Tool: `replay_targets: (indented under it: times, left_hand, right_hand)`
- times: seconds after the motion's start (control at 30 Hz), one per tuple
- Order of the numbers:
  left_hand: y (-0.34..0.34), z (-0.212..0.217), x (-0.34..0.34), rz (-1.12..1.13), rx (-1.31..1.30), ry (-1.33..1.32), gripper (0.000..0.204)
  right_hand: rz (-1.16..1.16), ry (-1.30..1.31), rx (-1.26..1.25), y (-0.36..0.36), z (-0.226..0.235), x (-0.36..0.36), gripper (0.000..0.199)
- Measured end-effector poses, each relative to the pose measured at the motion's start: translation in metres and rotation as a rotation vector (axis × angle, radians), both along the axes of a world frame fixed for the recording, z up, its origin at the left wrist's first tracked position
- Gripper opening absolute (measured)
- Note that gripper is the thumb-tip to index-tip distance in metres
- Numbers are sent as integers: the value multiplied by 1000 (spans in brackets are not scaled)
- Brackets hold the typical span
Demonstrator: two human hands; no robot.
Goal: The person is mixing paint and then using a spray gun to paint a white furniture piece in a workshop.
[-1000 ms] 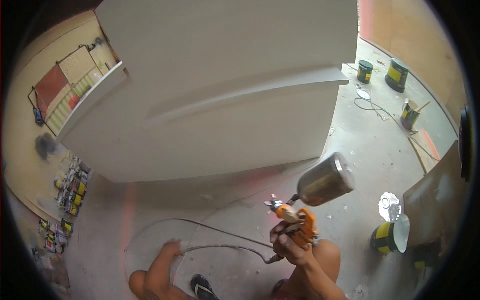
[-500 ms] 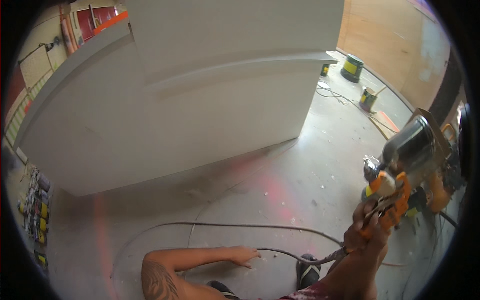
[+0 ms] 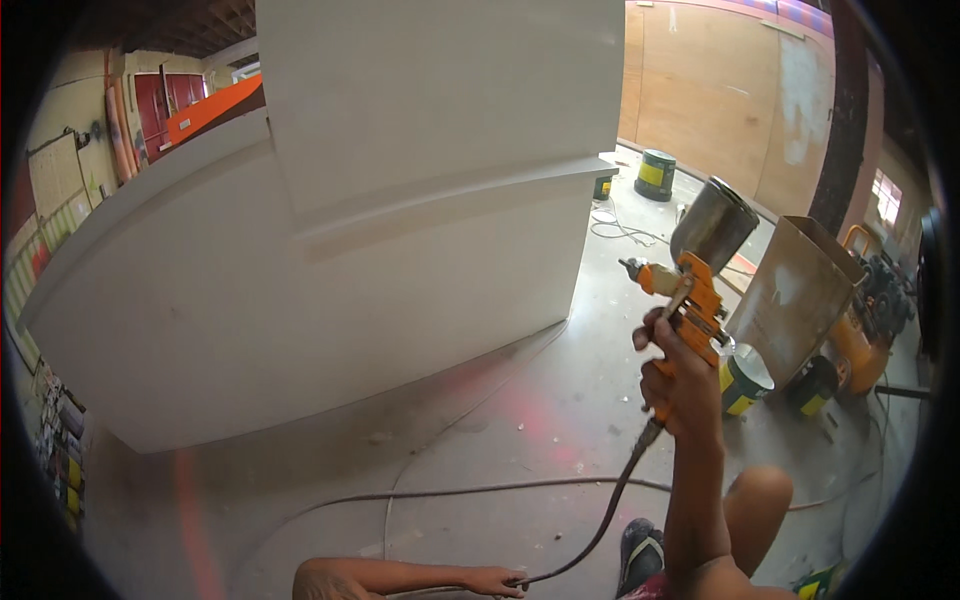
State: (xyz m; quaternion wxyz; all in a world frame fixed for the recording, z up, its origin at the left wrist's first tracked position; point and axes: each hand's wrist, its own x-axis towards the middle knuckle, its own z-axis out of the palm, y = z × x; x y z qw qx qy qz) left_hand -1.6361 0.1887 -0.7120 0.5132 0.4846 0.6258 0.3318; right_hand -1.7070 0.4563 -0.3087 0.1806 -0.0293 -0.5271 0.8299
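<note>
My right hand (image 3: pixel 685 375) is wrapped around the grip of an orange spray gun (image 3: pixel 702 300), raised at the right with its nozzle toward the left. A metal cup (image 3: pixel 714 228) sits tilted on top of the gun. From the bottom of the grip a dark air hose (image 3: pixel 612 520) curves down to my left hand (image 3: pixel 494 580), low in the middle, whose fingers close on it. In front of me stands a large pale grey panelled piece (image 3: pixel 440 290) with a ledge across it. The nozzle is apart from its surface.
Paint cans stand at the right, one with a white top (image 3: pixel 748 375) and another farther back (image 3: pixel 655 175). Behind the gun are a tall box (image 3: pixel 800 290) and an orange compressor (image 3: pixel 865 345). More hose (image 3: pixel 480 489) crosses the floor. Several spray cans (image 3: pixel 65 465) line the left.
My right hand has lifted the spray gun up and to the left, and the cup shows more upright. My left hand sits lower in view, still on the hose. The view has tilted up and right.
</note>
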Motion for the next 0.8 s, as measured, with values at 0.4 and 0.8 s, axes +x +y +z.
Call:
replay_targets:
  times: [0.4,0.8]
  left_hand:
    - [-96,-19,6,403,-466,-402,65]
    - [-89,70,-8,561,-685,101,58]
  right_hand:
    - [-448,88,511,83,-119,-137,22]
    - [-251,32,245,135,-154,-191,29]
